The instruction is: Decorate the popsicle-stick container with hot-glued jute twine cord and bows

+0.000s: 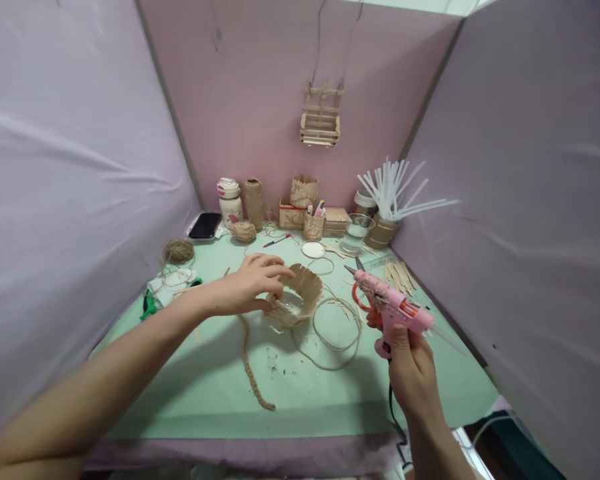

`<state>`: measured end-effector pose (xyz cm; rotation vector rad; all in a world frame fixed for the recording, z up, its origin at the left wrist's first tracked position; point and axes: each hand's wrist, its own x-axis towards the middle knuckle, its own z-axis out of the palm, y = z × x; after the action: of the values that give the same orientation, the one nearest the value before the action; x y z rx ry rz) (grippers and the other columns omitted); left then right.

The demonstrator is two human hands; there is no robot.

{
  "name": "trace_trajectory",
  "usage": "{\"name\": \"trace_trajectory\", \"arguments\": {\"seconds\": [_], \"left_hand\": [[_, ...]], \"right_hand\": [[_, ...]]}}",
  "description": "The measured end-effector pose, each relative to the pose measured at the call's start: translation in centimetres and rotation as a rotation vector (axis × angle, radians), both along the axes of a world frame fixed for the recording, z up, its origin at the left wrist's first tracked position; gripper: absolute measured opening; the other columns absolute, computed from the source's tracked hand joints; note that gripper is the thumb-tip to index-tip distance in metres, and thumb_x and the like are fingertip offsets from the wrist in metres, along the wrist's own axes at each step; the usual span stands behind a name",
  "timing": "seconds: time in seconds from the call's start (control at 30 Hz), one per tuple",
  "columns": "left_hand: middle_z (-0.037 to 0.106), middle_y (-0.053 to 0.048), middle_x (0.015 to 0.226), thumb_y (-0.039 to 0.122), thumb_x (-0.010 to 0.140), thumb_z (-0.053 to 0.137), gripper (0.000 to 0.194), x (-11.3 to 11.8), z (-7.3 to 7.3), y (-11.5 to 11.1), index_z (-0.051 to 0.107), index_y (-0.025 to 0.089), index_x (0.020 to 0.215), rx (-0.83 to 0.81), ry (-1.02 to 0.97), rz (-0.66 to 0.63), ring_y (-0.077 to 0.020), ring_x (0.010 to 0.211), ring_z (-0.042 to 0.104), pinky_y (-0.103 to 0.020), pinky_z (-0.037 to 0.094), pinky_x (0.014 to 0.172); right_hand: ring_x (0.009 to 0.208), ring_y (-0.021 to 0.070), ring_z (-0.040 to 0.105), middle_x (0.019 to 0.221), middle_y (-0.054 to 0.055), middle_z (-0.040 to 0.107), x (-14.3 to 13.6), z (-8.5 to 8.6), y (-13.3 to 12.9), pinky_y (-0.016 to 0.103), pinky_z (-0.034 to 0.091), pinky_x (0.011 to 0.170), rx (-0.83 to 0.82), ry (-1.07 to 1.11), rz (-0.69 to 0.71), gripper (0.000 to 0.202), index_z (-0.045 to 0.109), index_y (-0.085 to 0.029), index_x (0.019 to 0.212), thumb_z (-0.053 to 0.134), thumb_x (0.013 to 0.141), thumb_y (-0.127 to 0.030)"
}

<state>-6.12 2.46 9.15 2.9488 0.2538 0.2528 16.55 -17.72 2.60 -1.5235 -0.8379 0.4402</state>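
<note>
Two bare hands over a mint-green table (220, 393), left hand (247, 285) curled around the rim of a small round stick-walled basket (296, 295) at table centre, right hand (410, 370) wrapped tight on a glossy pink glue gun (395, 308), rough braided jute cord (253, 373) beside the basket

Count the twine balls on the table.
2. One twine ball sits at the left edge by the wall; the other ball is at the back, right of the phone. More may be hidden behind the clutter.
</note>
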Motion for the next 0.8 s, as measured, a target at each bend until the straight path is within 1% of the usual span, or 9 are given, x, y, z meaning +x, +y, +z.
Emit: {"name": "trace_trajectory", "arguments": {"seconds": [0.07,0.17,0.23,0.3,0.37,0.43,0.6,0.7,0.8], "left_hand": [[0.045,-0.003,0.146,0.016,0.080,0.066,0.010,-1.5,-0.1,0.4,0.065,0.024,0.086,0.037,0.043,0.053,-0.0325,0.137,0.030,-0.055,0.024,0.105],[0.032,-0.006,0.154,0.017,0.079,0.067,0.034,-3.0,-0.2,-0.2,0.060,0.028,0.110,0.008,0.064,0.139,-0.0331,0.141,0.024,-0.055,0.027,0.107],[0.031,-0.008,0.154,0.027,0.079,0.069,0.051,-3.1,-0.3,-1.4,0.050,0.029,0.127,-0.036,0.020,0.186,-0.0319,0.140,0.026,-0.052,0.029,0.108],[0.038,-0.011,0.149,0.038,0.081,0.068,0.056,-2.4,-0.5,-2.9,0.046,0.027,0.132,-0.067,-0.064,0.268,-0.0301,0.137,0.034,-0.048,0.031,0.107],[0.053,-0.011,0.136,0.043,0.084,0.063,0.049,-1.1,-1.0,-4.3,0.049,0.025,0.128,-0.093,-0.130,0.390,-0.0281,0.127,0.046,-0.047,0.034,0.104],[0.062,-0.009,0.124,0.045,0.086,0.061,0.042,0.4,-1.7,-5.4,0.054,0.023,0.121,-0.141,-0.141,0.451,-0.0265,0.117,0.054,-0.045,0.035,0.100],[0.069,-0.006,0.105,0.042,0.083,0.064,0.030,3.0,-3.1,-6.4,0.063,0.021,0.104,-0.161,-0.110,0.542,-0.0257,0.104,0.058,-0.047,0.032,0.095],[0.069,-0.004,0.093,0.029,0.084,0.061,0.011,3.0,-3.0,-6.0,0.067,0.021,0.089,-0.103,-0.091,0.535,-0.0247,0.102,0.057,-0.049,0.030,0.096],[0.069,-0.004,0.095,0.020,0.082,0.062,0.008,1.6,-2.2,-4.4,0.068,0.023,0.085,-0.060,-0.099,0.462,-0.0254,0.109,0.055,-0.052,0.026,0.101]], "right_hand": [[0.074,0.0194,0.060,0.094,0.013,0.070,0.1,-0.1,0.0,0.028,0.046,0.055,0.014,0.016,0.002,0.055,0.065,-0.016,0.098,0.047,0.085,-0.066],[0.068,0.0169,0.057,0.094,0.011,0.069,0.1,-0.6,0.2,0.027,0.043,0.053,0.029,0.029,0.053,0.050,0.065,-0.017,0.098,0.047,0.087,-0.062],[0.066,0.0156,0.055,0.093,0.010,0.068,0.1,-0.9,0.2,0.027,0.042,0.052,0.029,0.029,0.081,0.048,0.064,-0.017,0.098,0.045,0.089,-0.060],[0.065,0.0155,0.054,0.092,0.010,0.067,0.1,-1.0,0.2,0.028,0.041,0.053,0.021,0.020,0.096,0.047,0.064,-0.017,0.098,0.044,0.090,-0.059],[0.068,0.0166,0.055,0.092,0.010,0.067,0.1,-1.0,0.0,0.028,0.042,0.054,0.015,0.005,0.099,0.048,0.064,-0.017,0.099,0.044,0.090,-0.059],[0.071,0.0178,0.056,0.093,0.010,0.067,0.2,-0.9,-0.1,0.028,0.043,0.055,0.011,-0.009,0.098,0.048,0.065,-0.017,0.098,0.044,0.089,-0.059],[0.072,0.0181,0.057,0.094,0.011,0.068,0.4,-0.8,-0.3,0.028,0.043,0.055,0.010,-0.030,0.087,0.048,0.065,-0.017,0.099,0.043,0.090,-0.059],[0.070,0.0179,0.057,0.094,0.011,0.068,0.5,-1.1,-0.2,0.029,0.043,0.055,0.002,-0.025,0.101,0.048,0.065,-0.016,0.099,0.042,0.090,-0.058],[0.074,0.0192,0.059,0.096,0.012,0.069,0.6,-1.3,-0.1,0.030,0.043,0.057,-0.016,-0.017,0.114,0.049,0.065,-0.016,0.101,0.042,0.090,-0.058]]}}
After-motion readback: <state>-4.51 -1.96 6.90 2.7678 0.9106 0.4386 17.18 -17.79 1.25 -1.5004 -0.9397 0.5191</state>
